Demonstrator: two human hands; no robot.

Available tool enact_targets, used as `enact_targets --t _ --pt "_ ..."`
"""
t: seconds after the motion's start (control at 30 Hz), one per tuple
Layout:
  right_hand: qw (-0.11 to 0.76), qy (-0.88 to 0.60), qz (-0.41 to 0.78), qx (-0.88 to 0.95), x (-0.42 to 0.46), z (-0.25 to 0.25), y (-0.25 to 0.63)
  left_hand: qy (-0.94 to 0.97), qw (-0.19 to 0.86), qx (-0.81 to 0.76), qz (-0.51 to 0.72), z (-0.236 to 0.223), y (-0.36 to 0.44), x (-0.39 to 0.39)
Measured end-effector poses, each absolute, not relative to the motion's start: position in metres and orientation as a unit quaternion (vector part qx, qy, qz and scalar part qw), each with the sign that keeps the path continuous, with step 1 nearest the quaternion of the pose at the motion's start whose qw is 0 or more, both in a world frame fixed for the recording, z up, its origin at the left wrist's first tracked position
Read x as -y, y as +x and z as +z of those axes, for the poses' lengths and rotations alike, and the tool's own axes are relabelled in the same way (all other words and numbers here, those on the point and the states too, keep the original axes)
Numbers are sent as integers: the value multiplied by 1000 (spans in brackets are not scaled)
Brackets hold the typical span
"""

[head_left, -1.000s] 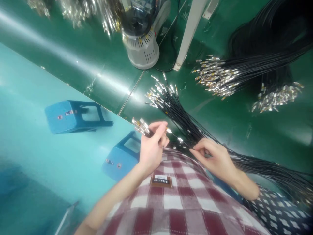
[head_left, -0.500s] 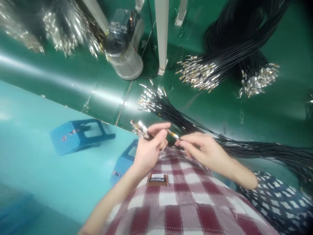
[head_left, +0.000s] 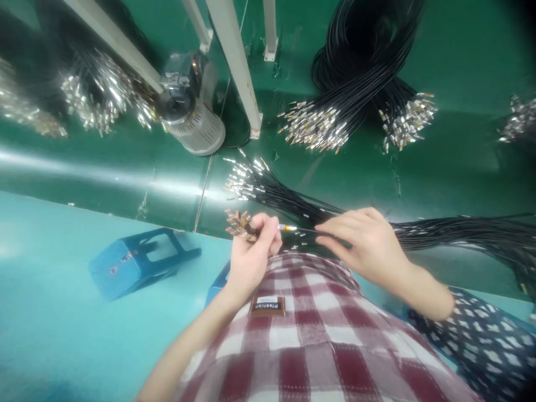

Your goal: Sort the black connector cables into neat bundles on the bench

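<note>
My left hand (head_left: 253,251) is closed, with a bunch of small copper-coloured metal ends (head_left: 240,224) sticking out on its far left side. What they join to inside the fist is hidden. Between its thumb and finger it pinches the tip of one thin black cable (head_left: 307,230), whose end (head_left: 288,228) has a silvery piece and a yellow band. My right hand (head_left: 368,243) holds this cable further back, between thumb and fingers. Just beyond both hands lies a loose bundle of black cables (head_left: 288,195) with shiny metal ends (head_left: 243,178), running off to the right.
On the green table, more black cable bundles (head_left: 355,84) lie at the back right and others (head_left: 92,95) at the back left. A grey machine (head_left: 195,120) stands beside a white post (head_left: 238,67). A blue plastic stool (head_left: 121,265) is on the floor at left.
My right hand has slid right along the cable, away from my left hand. My left hand's index finger has curled in onto the cable end. The view has shifted and turned slightly.
</note>
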State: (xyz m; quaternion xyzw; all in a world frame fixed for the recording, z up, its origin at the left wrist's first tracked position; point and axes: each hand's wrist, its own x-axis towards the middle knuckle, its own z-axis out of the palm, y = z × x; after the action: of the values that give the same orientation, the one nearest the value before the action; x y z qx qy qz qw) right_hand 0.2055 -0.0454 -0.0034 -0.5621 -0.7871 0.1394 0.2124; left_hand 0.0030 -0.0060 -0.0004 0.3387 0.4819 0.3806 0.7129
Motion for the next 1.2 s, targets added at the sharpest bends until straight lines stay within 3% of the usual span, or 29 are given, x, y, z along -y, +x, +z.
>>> enact_targets --t 0.33,0.63,0.93,1.0,1.2 --pt "351 -554 295 695 25 5 173 362 719 -473 358 2 7 0" --pt "332 -562 301 695 29 8 184 355 719 -478 358 1 9 2" --pt "411 -578 372 599 22 16 167 361 728 -467 348 3 9 1" --pt "414 -584 341 610 23 15 165 360 727 -467 352 3 10 1" --pt "340 -532 41 774 37 11 164 363 710 -502 333 3 10 2"
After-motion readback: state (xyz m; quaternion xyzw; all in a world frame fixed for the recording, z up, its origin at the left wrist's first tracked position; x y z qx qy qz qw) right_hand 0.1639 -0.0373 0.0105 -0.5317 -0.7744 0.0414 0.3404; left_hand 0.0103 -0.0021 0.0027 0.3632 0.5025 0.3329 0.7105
